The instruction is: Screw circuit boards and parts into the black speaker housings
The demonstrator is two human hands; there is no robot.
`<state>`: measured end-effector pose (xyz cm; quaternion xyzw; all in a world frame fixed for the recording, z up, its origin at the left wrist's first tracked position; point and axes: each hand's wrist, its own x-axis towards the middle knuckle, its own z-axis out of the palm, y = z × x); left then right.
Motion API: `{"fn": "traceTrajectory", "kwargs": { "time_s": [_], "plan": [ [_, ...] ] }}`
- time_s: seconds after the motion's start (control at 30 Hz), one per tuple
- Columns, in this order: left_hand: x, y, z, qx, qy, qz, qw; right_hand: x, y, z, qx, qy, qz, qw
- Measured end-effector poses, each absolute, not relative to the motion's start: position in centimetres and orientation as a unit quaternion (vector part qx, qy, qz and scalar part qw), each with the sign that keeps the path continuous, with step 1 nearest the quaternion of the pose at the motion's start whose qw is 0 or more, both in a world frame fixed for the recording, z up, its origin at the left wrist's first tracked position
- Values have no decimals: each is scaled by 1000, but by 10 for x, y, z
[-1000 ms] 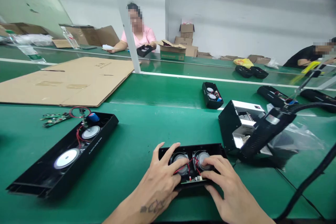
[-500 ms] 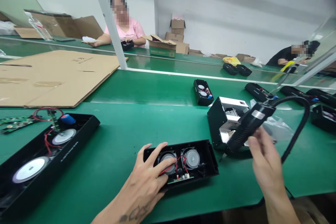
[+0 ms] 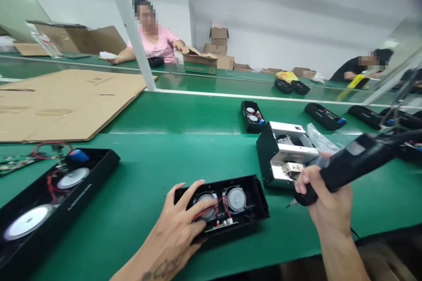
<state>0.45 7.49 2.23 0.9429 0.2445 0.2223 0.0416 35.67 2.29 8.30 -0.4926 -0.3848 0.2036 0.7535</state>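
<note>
My left hand [image 3: 181, 219] grips the left end of a black speaker housing [image 3: 260, 199], its fingers reaching in over one of two round drivers and the red wires. A small circuit board [image 3: 221, 225] sits along the housing's near side. My right hand [image 3: 328, 197] is closed round the front of a black electric screwdriver [image 3: 359, 158], whose bit points left and down, apart from the housing. Behind the hands stands a black and silver screw feeder [image 3: 278, 151]. To the left lies a longer speaker housing [image 3: 89, 195] with two drivers, red wires and a blue component.
Flat cardboard [image 3: 66, 101] covers the back left of the green bench, and circuit boards [image 3: 16, 161] lie at the left edge. A small housing [image 3: 252, 116] and other black housings [image 3: 325, 115] stand behind. Two people sit across the bench, near an open carton [image 3: 199, 63].
My right hand has taken hold of the screwdriver's front end, and the tool has tilted flatter, its rear swinging right. The co-worker in pink has moved a hand to the carton.
</note>
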Motion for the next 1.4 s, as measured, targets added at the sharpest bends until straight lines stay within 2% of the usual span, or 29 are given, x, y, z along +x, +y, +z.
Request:
{"fn": "traceTrajectory", "kwargs": {
  "time_s": [0.2,0.4,0.5,0.67,0.83,1.03,1.4],
  "plan": [
    [6,81,13,936,239,254,40,380,40,132,-409,-404,98,812],
    [8,84,21,934,230,271,41,387,61,116,-487,-460,52,741],
    [9,85,21,931,230,281,38,384,57,114,-526,-474,88,700],
    [8,85,18,931,231,279,40,366,32,123,-564,-479,254,623],
    [5,82,18,942,225,246,31,342,5,127,-446,-473,336,682],
    [5,79,22,941,239,236,37,301,-8,134,-362,-460,329,741],
    [3,76,27,944,249,207,57,257,6,104,-353,-480,373,711]
  ]
}}
